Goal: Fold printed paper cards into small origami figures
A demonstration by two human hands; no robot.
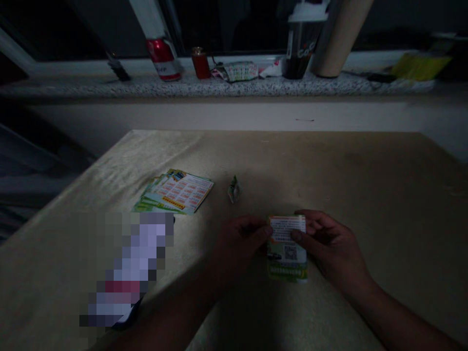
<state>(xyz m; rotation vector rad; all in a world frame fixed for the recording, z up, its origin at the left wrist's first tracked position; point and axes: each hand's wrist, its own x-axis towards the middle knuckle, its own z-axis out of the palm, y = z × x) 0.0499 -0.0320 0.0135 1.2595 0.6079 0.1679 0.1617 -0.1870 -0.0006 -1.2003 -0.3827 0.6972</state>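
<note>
Between my two hands is a small printed card (287, 265) with a QR code, a block of text at its top and a green lower part. My left hand (243, 239) pinches its upper left edge between thumb and fingers. From the other side, my right hand (327, 241) grips it, thumb lying on the printed face and fingers behind. Beyond my left hand a small folded green and white paper piece (234, 190) stands on the table. Farther left lies a fanned stack of printed cards (186, 191) with rows of red print on the top one.
A pixelated phone-like object (137, 268) lies at the left on the table (387, 195). Along the windowsill (139, 89) stand a red can (163, 59), a small reddish jar (201, 63), a crumpled wrapper (239, 71), a lidded cup (300, 46) and a tall tan cylinder (340, 36).
</note>
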